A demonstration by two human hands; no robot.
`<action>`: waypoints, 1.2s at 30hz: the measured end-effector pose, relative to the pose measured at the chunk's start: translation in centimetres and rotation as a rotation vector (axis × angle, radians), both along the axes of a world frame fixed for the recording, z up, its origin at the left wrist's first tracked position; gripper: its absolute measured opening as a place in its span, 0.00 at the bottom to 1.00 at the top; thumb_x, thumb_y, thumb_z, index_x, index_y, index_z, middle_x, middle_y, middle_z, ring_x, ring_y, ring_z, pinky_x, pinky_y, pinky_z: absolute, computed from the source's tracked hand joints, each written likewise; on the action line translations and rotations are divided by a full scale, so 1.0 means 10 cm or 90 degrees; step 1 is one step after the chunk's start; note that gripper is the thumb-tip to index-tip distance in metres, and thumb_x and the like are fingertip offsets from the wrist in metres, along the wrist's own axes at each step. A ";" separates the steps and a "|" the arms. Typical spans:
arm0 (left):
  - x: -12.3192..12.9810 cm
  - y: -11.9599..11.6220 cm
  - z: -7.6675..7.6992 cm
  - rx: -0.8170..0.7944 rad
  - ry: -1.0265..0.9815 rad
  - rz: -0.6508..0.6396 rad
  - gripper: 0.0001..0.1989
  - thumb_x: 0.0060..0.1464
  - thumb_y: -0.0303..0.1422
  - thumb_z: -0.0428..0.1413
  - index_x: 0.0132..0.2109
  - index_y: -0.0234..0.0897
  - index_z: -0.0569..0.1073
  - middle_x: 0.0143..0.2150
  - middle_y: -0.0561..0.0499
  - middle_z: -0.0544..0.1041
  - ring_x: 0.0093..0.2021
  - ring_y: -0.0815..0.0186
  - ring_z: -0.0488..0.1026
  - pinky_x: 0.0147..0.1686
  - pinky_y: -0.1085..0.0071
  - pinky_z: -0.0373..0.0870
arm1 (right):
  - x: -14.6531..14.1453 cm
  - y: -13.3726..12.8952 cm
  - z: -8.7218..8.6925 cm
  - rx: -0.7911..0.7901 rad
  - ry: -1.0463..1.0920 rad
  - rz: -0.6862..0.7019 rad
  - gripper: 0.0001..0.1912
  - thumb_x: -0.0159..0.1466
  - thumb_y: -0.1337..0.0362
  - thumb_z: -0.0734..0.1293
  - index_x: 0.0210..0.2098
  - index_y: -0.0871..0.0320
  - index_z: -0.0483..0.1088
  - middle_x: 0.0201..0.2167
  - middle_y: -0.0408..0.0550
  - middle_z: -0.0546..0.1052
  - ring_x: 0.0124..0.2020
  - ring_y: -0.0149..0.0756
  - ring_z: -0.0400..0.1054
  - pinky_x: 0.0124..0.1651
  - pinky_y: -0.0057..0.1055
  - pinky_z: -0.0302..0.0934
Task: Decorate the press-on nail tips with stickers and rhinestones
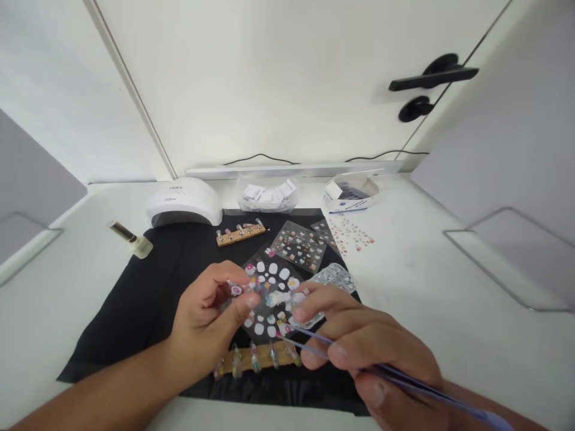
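My left hand [211, 317] pinches the near left part of a clear sticker sheet [273, 269] between thumb and fingers. White nail-shaped stickers and small coloured charms show on the sheet. Purple tweezers [395, 377] lie in the grip of my right hand [372, 347], their tips apart at the sheet's near right part. The fingertips of that hand are by the sheet too, around a blurred whitish patch I cannot make out. Just below the hands, a brown strip [263, 358] carries several decorated nail tips.
A black cloth [148, 299] covers the white table. A second nail-tip stand [240, 233], sticker sheets [300, 244], and a clear decoration case [336, 276] lie on it. Behind are a white nail lamp [184, 200], bag of packets [268, 194] and open box [353, 194]; polish bottle [140, 245] left.
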State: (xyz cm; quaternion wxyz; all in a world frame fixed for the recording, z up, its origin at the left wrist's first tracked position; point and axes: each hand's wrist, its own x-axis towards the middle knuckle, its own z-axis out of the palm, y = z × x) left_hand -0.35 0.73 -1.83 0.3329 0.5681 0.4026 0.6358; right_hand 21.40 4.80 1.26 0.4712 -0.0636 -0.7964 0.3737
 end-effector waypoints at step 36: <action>-0.10 -0.05 0.21 -0.113 0.029 -0.159 0.18 0.59 0.21 0.59 0.50 0.49 0.78 0.37 0.56 0.75 0.37 0.74 0.73 0.38 0.82 0.72 | 0.01 0.03 0.03 -0.152 -0.042 0.086 0.15 0.69 0.63 0.63 0.51 0.49 0.77 0.28 0.49 0.79 0.35 0.41 0.76 0.42 0.43 0.73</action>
